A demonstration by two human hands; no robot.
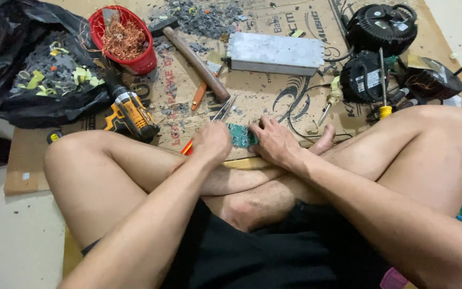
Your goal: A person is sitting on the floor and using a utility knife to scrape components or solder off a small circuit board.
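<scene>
Pliers (221,113) in my closed left hand (212,142) bite at the green circuit board (241,135) mid-frame; my right hand (275,142) pins it flat, seemingly pulling parts; next needs steady leverage.

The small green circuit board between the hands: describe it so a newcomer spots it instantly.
Start from the flattened brown cardboard sheet on the floor. At its near edge, the left hand and right hand meet over a small green circuit board. It is the only flat green piece there, unlike the grey metal box behind.
</scene>
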